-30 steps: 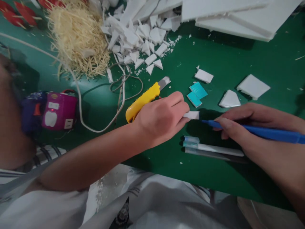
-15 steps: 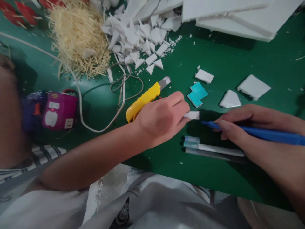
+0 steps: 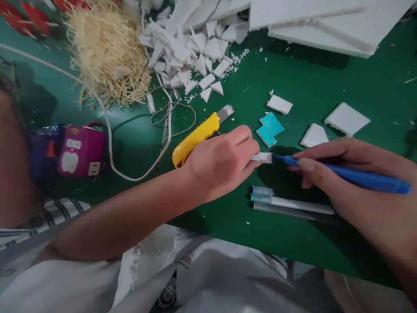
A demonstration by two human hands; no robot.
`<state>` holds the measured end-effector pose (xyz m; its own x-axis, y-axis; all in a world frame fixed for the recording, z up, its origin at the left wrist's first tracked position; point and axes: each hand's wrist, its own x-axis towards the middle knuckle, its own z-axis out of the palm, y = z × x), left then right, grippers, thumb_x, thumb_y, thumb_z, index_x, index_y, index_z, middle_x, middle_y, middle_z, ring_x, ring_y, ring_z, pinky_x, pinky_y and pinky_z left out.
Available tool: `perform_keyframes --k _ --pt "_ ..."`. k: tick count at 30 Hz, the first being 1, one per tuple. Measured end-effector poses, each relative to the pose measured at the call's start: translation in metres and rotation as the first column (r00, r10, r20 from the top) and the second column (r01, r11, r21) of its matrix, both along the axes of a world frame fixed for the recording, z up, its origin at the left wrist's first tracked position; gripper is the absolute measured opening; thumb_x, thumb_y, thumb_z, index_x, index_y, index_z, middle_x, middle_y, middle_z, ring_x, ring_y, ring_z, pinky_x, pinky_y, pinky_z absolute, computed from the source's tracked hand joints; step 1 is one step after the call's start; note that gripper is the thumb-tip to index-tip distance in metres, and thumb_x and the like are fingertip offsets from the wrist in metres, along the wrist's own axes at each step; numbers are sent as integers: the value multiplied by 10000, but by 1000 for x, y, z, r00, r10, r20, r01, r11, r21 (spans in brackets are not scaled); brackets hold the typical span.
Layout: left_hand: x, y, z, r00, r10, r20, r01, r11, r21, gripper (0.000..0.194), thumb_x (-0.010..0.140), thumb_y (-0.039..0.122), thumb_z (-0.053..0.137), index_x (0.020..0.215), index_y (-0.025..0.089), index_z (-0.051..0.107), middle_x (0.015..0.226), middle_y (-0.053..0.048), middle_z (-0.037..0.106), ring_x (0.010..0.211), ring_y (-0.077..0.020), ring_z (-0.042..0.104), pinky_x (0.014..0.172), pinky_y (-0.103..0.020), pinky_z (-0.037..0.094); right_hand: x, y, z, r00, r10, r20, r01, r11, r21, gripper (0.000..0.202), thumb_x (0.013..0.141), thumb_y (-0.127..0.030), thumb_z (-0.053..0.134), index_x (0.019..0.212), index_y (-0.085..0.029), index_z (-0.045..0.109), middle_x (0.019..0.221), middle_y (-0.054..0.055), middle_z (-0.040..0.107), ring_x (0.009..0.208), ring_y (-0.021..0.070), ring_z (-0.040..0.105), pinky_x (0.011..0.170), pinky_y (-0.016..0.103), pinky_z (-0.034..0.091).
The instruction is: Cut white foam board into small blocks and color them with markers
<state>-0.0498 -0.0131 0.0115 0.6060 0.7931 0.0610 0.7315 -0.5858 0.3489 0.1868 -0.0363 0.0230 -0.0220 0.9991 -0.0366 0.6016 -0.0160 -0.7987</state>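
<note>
Between the fingers of my left hand is a small white foam piece, its right edge coloured blue. My right hand grips a blue marker, whose tip meets that blue edge. Under my left wrist lies a yellow utility knife with its blade out. Two turquoise-topped foam pieces rest just beyond my left fingertips. Nearer my body, a white marker with a turquoise end lies beside a blue marker cap.
White foam scraps and straw-like sticks are heaped at the back, near foam sheets. Loose foam pieces lie at right. A white cable loops past a magenta box. Another person's arm shows at left.
My right hand has brought the blue marker left, and its tip now touches the foam piece's edge. My left hand stays in place.
</note>
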Motion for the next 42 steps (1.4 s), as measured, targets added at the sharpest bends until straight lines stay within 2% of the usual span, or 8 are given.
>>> perform_keyframes --k 4,7,10,14,17,25,37,42 --pt "0 -1 0 1000 6 -10 -6 1000 -14 169 1060 278 605 1040 186 746 1077 -45 727 894 -173 751 689 -267 540 2 -1 -1 999 29 -15 -27 995 91 260 892 -585 794 768 -357 779 633 -20 718 489 174 623 434 322 481" --pt "0 -1 1 1000 5 -4 -5 1000 -16 171 1061 275 601 1039 181 743 1080 -51 727 901 -176 751 697 -271 545 3 -1 -3 998 12 54 -14 999 41 209 903 -541 798 797 -361 784 656 -16 727 533 186 655 478 333 515" --pt "0 0 1 1000 1 -9 -1 1000 -23 166 1058 275 608 1043 184 746 1087 -48 731 904 -180 753 701 -274 551 4 -1 -4 995 97 -26 -95 992 85 235 901 -489 804 722 -344 755 623 -24 712 477 172 611 426 313 441" --pt "0 0 1 1000 4 -12 -4 1000 -13 172 1060 273 603 1052 182 748 1087 -49 726 912 -182 756 702 -274 552 0 -2 1 1000 3 24 -5 998 60 196 911 -502 793 785 -354 772 679 -25 736 551 185 658 494 321 490" --pt "0 0 0 1000 2 -9 -3 1000 -22 167 1059 267 600 1050 184 744 1086 -50 723 931 -181 756 711 -271 550 -1 -2 3 998 58 24 -58 998 12 227 912 -510 785 754 -351 756 654 -30 722 527 180 641 478 318 485" --pt "0 1 0 1000 4 3 -4 1000 -22 162 1052 268 611 1037 183 748 1086 -50 730 931 -190 759 702 -277 551 6 -1 -10 999 50 19 -52 990 133 255 891 -555 803 758 -341 771 633 -17 723 473 177 623 419 319 456" --pt "1 1 2 1000 9 -12 -10 999 -43 164 1050 283 627 1038 183 756 1081 -46 735 904 -195 766 693 -285 547 5 -3 -8 998 60 -24 -57 991 125 171 911 -472 788 778 -366 774 636 -51 718 480 171 617 431 311 465" --pt "0 1 0 1000 3 -2 -3 1000 -22 166 1059 284 607 1038 184 739 1065 -43 720 898 -179 752 693 -271 541 5 -2 -7 987 145 -69 -134 981 144 134 909 -360 793 779 -335 770 668 -43 741 499 160 634 464 293 496"
